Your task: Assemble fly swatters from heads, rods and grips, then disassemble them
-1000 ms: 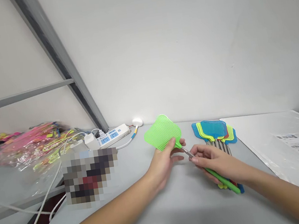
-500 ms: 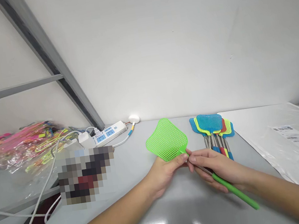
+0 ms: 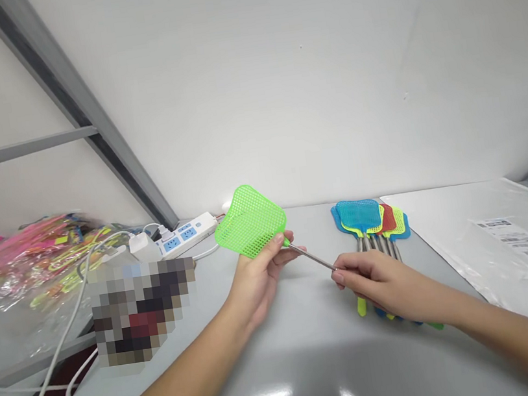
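A green fly swatter (image 3: 250,221) with a perforated head is held up over the grey table, tilted, its head to the upper left. My left hand (image 3: 262,280) grips it at the neck, where the head joins the metal rod (image 3: 312,258). Farther down, the fingers of my right hand (image 3: 377,287) are closed round the rod; most of the grip is hidden behind that hand. Just behind my right hand lies a bundle of fly swatters (image 3: 361,216) with blue, yellow and red heads, its metal rods partly covered by the hand.
A white power strip (image 3: 188,233) with plugs sits at the back left. Plastic-bagged colourful items (image 3: 41,255) lie at far left, beside white cables (image 3: 72,317). A blurred patch (image 3: 145,313) covers something at the left. A white plastic mailer (image 3: 510,242) lies at right.
My left hand and the swatter's head have moved left and up. My hands, close together before, are now apart, with a longer stretch of metal rod showing between them.
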`<state>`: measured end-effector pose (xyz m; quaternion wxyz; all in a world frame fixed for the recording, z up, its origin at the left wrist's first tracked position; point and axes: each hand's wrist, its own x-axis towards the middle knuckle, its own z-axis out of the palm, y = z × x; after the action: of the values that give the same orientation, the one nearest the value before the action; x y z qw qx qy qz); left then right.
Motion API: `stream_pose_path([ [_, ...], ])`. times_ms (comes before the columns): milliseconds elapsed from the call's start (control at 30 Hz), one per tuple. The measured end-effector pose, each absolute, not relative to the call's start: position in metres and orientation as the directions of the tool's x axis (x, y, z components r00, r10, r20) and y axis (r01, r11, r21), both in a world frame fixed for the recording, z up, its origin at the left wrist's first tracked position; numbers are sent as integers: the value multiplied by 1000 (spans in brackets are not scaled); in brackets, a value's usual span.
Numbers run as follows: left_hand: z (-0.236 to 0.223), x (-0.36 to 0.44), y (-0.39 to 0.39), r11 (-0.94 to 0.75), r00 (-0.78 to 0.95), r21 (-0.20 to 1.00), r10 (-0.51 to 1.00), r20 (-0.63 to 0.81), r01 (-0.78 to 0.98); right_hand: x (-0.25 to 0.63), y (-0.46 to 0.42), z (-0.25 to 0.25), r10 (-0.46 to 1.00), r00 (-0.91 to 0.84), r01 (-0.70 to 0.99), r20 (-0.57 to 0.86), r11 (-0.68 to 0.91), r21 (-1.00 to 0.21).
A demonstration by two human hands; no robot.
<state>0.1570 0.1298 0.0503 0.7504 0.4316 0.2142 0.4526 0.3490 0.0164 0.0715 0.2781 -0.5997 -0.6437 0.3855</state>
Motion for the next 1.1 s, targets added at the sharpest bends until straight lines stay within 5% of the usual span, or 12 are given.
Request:
stream_pose_path([
  [167,41,159,131,236,518,848,854,52,-474,352,21,69,988,-146,739,46,140,-659],
  [367,23,172,102,217,732,947,681,27,-237,348,20,62,978,-178,817,112,210,-537],
  [667,51,155,112,-181,346,949,900,265,-256,350,21,79,970,-184,836,157,239,-495],
  [1100,88,122,162,-324,-69,733,932,356,-597,371,0,92,941,-251,937,227,295,-189],
])
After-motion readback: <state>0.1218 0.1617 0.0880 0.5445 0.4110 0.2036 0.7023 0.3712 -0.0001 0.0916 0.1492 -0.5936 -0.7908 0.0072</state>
